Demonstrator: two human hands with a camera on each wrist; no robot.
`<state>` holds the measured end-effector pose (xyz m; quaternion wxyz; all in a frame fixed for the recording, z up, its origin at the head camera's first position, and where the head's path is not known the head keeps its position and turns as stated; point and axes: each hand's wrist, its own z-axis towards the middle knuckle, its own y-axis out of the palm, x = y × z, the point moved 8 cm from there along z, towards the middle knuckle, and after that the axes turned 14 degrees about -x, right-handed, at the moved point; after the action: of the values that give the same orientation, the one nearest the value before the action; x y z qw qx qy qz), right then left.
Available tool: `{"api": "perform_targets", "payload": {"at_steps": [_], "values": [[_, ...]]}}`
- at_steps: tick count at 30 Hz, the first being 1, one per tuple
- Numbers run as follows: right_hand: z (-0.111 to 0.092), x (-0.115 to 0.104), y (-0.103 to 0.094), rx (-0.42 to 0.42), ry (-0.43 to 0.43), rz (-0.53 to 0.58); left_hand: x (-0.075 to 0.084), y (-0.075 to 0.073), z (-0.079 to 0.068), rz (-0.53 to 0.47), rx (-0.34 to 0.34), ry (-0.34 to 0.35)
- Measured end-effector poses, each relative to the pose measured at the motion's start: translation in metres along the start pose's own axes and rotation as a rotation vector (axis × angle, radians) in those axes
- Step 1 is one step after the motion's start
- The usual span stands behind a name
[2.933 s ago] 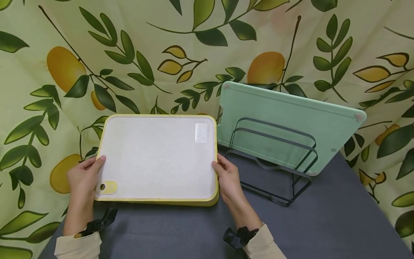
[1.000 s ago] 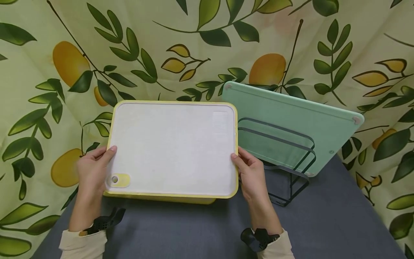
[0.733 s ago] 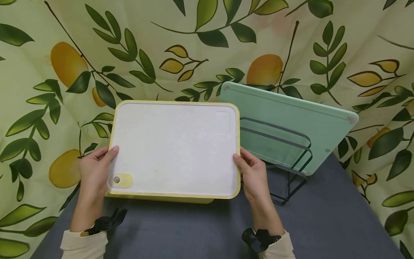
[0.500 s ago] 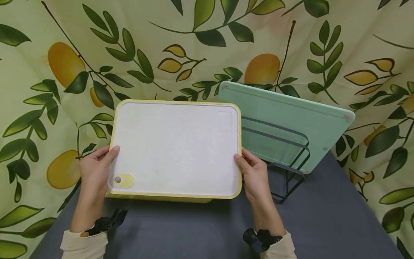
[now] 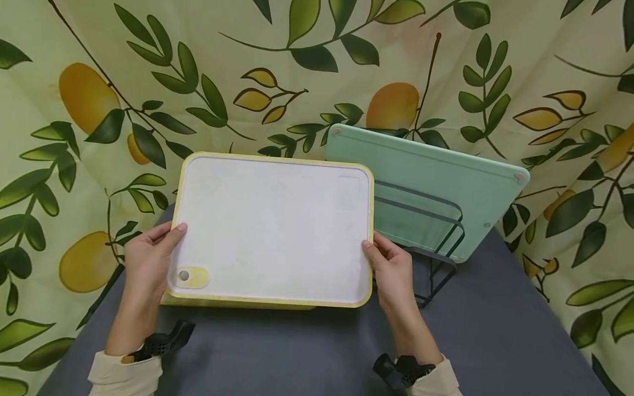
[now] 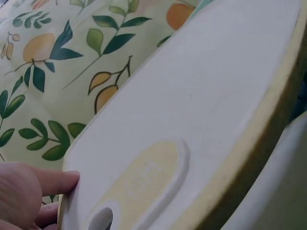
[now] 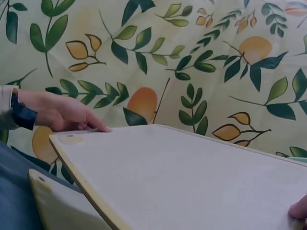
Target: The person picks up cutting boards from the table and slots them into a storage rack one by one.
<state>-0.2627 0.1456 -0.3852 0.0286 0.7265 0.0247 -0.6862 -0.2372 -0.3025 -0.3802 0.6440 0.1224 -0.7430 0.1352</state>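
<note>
Both hands hold up a white cutting board point(image 5: 272, 231) with a yellow rim and a holed yellow tab at its lower left corner. The left hand point(image 5: 148, 258) pinches its left edge, thumb on the white face. On the opposite edge, the right hand point(image 5: 393, 269) grips it the same way. Under the raised board, apart from it, lies a second yellow-rimmed white board point(image 7: 62, 203), mostly hidden in the head view. In the left wrist view, the left hand point(image 6: 24, 196) shows beside the tab.
A mint green cutting board point(image 5: 421, 165) leans in a black wire rack point(image 5: 438, 256) to the right, partly behind the held board. The table has a dark grey-blue cloth point(image 5: 277, 352). A leaf-and-fruit patterned curtain point(image 5: 317, 33) hangs behind.
The held board has risen off the board below and moved right toward the rack, covering more of it. Lately its right side has dipped slightly. Both hands keep their hold; the view has shifted a little.
</note>
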Motion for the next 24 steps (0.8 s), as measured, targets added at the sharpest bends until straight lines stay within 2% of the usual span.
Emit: {"api": "perform_targets", "payload": {"at_steps": [7,12,19,24], "values": [[-0.004,-0.01,-0.016,-0.001,0.02,-0.093,0.008,0.013,0.004,0.166,-0.119,0.002],[-0.009,-0.019,-0.03,-0.026,0.02,-0.195,0.016,0.022,0.007,0.277,-0.224,0.055],[-0.013,-0.028,-0.052,-0.058,0.038,-0.227,0.024,0.041,0.011,0.212,-0.404,0.112],[-0.016,-0.034,-0.068,-0.063,0.07,-0.253,0.034,0.059,0.013,0.28,-0.475,0.151]]}}
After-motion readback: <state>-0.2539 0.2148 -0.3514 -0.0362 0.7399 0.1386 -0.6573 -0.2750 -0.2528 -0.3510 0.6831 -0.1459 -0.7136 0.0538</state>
